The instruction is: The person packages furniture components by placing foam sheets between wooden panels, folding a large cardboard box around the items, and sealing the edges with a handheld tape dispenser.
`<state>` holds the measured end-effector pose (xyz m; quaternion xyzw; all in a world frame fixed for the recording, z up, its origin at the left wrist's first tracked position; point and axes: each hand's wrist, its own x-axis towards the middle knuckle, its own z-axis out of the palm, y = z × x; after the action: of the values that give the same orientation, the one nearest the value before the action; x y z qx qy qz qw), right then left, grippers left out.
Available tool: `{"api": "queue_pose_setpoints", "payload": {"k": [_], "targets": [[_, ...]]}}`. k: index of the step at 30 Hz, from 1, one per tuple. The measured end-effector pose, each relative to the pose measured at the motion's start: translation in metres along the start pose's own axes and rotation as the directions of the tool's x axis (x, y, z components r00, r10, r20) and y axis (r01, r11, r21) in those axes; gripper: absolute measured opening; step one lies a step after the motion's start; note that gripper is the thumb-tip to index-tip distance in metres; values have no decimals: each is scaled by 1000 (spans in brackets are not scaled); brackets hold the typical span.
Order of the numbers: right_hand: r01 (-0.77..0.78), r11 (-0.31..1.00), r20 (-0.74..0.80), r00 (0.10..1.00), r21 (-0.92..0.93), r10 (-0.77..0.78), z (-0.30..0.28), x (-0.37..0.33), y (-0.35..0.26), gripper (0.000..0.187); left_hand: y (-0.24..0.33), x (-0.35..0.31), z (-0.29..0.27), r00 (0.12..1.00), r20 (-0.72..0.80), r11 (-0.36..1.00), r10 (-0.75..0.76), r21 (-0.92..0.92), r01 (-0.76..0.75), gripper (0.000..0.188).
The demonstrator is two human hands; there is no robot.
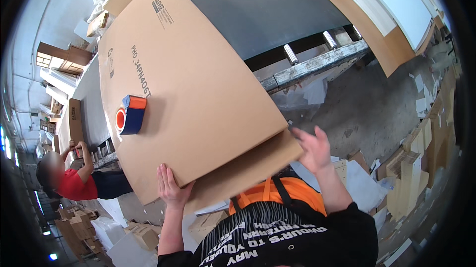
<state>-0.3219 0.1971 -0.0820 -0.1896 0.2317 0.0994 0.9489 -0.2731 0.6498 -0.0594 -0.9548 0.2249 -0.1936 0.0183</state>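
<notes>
A large, flat brown cardboard box (198, 88) lies across a conveyor in front of me, its near end flap (248, 170) hanging out toward my body. My left hand (172, 187) rests on the box's near left part, fingers stretched over the top and thumb by the flap's edge. At the near right corner, my right hand (313, 150) has its thumb raised and its fingers stretched toward the flap; motion smears the fingertips, so contact is unclear. A blue and orange tape dispenser (131, 116) sits on top of the box, left of its middle.
The dark conveyor belt (258, 9) has metal rollers and a worn frame (322, 63). An opened carton with white panels (386, 14) stands far right. A person in red (77, 182) handles another box (74, 120) at left. Cardboard and foam scraps (411, 178) litter the right floor.
</notes>
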Motion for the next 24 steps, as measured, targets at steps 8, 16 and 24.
{"api": "queue_pose_setpoints", "payload": {"k": [8, 16, 24], "targets": [[43, 917, -181, 976, -397, -124, 69, 38, 5, 70, 70, 110, -23, 887, 323, 927, 331, -289, -240, 100], [267, 321, 97, 883, -909, -459, 312, 154, 193, 60, 59, 100, 30, 945, 10, 799, 326, -537, -270, 64], [-434, 310, -533, 681, -846, -502, 416, 269, 305, 76, 56, 111, -1, 882, 285, 884, 375, -397, -248, 90]]}}
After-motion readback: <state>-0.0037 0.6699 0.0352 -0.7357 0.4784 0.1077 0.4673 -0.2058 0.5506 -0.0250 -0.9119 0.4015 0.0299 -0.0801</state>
